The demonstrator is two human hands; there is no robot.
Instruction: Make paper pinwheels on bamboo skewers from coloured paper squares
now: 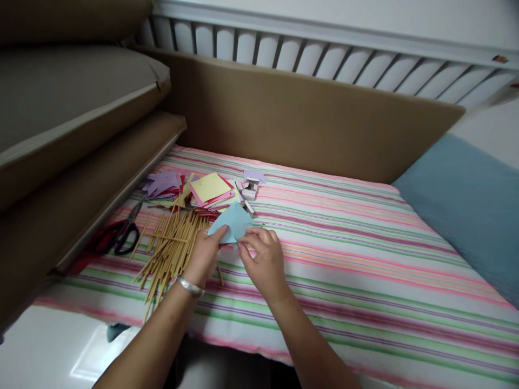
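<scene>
Between both hands is a piece of light blue paper (232, 217), held above the striped cloth with one point facing away from me. My left hand (205, 249), with a silver bracelet at the wrist, grips its left side, thumb on top. At the lower right corner, the thumb and fingers of my right hand (263, 256) pinch the paper. A heap of thin wooden sticks (172, 246) lies beside and partly under my left hand. Behind the blue sheet sits a stack of coloured paper squares (210, 188), yellow on top.
Dark-handled scissors (126, 231) lie left of the sticks. Purple paper cut-outs (161, 182) and a small open white box (250, 189) are near the paper stack. Large brown cushions (81, 146) rise at the left; a brown panel (300, 116) closes off the back.
</scene>
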